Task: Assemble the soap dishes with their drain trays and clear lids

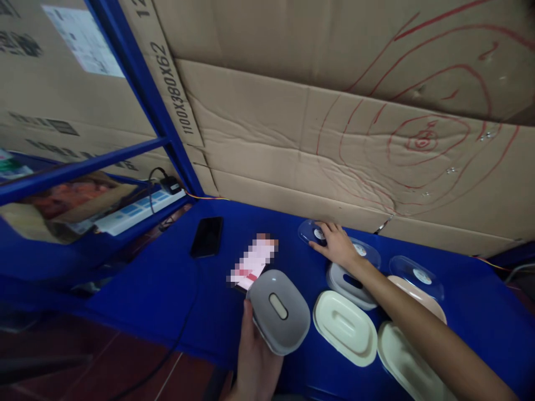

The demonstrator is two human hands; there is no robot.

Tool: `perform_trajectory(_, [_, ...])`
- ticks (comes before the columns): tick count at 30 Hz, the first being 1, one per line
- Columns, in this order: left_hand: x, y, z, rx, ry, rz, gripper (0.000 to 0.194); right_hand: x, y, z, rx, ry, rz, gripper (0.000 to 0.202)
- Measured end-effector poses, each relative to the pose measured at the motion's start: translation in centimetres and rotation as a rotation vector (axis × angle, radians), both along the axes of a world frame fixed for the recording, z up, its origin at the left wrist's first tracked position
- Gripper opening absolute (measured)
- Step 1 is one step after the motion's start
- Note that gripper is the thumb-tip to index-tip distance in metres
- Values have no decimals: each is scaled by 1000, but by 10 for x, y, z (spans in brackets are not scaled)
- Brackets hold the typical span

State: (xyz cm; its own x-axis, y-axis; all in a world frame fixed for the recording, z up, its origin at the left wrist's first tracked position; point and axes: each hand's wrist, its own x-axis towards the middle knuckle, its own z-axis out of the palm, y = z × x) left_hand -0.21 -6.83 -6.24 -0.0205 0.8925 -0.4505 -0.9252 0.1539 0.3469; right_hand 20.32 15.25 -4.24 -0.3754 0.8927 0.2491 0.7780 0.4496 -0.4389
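Observation:
In the head view, my left hand grips a grey rounded-oblong plastic case from below and its left side. A small pale oblong inset lies in the middle of its top. At the back of the table, my right hand spans a clear plastic lid with a round white label, thumb at the near edge and fingers at the far edge. Under my right forearm are a second clear lid and a grey container, both partly hidden. A cream oblong piece with a recessed middle lies nearby.
On the blue table lie a black phone and a pixelated flat item. At right are another clear lid, a peach piece and a cream piece. Cardboard stands behind; a power strip is at left.

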Motion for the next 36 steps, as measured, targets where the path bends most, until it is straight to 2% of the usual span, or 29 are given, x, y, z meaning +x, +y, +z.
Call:
perform_trajectory(2, [6, 4, 5, -28, 47, 61, 45, -1, -10, -6, -2, 2, 3, 56])
perform_trajectory(5, [14, 11, 16, -84, 118, 135, 37, -5, -15, -5, -12, 17, 11, 56])
perform_trajectory(8, [18, 17, 26, -113, 154, 130, 36, -12, -13, 7, -25, 61, 20, 51])
perform_trajectory(10, [17, 21, 30, -128, 157, 144, 36, -21, -22, 19, -28, 108, 33, 48])
perform_trajectory(13, [14, 24, 32, -144, 76, 153, 37, -41, -59, 36, -56, 173, 111, 54])
perform_trajectory(17, [10, 21, 29, -50, -64, 41, 48, -62, -126, 49, -164, 169, 321, 73])
perform_trajectory(21, [12, 14, 27, -53, -31, 48, 51, -67, -162, 48, -166, 121, 264, 75])
perform_trajectory(25, [15, 12, 31, -80, -19, 29, 54, -67, -173, 41, -104, 94, 233, 78])
perform_trajectory(30, [16, 12, 36, -43, -13, 58, 52, -68, -174, 28, -162, 209, 198, 73])
perform_trajectory(36, [19, 9, 29, -24, -3, 69, 55, -62, -170, 18, -243, 288, 256, 71])
